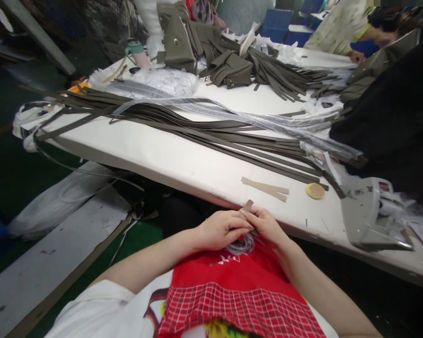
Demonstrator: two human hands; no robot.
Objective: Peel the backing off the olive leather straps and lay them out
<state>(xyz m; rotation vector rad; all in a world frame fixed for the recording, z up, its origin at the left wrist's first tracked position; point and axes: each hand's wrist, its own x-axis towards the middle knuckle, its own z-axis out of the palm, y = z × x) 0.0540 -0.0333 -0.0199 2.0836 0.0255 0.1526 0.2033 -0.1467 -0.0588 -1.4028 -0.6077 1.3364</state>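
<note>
My left hand [223,230] and my right hand [262,224] meet at the table's near edge, over the red apron [232,277]. Both are closed, fingertips pressed together around a short taupe strip [248,205] whose end sticks up between them. A coil of clear plastic tubing or cord [241,245] hangs just below my fingers; whether a hand grips it I cannot tell. Two similar taupe strips [264,188] lie crossed on the table ahead. To their right is a round yellow-rimmed disc [315,190].
Long dark straps [197,123] and plastic-wrapped lengths run across the white table [134,145]. Behind them are olive bags [229,68], loose straps and a green-lidded cup [137,52]. A grey plastic bin [361,213] stands at right. A co-worker's arm [373,35] reaches in at far right.
</note>
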